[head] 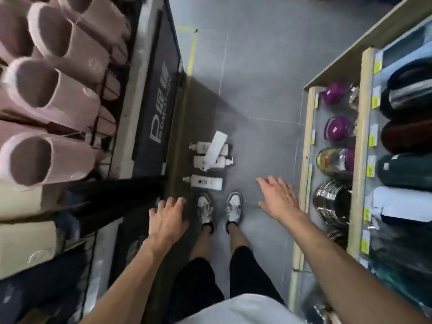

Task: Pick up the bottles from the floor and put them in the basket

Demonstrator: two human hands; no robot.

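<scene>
Several white pump bottles lie in a small pile [211, 152] on the grey floor just ahead of my feet. One bottle [205, 181] lies alone, nearest my shoes. Another one [216, 147] rests tilted across the others. My left hand [168, 218] hangs above the floor at the left with loosely curled fingers and holds nothing. My right hand [278, 196] is spread with straight fingers at the right, also empty. Both hands are well above the bottles. No basket is in view.
A dark display stand [161, 108] with pink slippers [58, 94] borders the aisle on the left. A wooden shelf [360, 160] with pots, jars and neck pillows borders it on the right. My two shoes [219, 209] stand between them on the tiled floor.
</scene>
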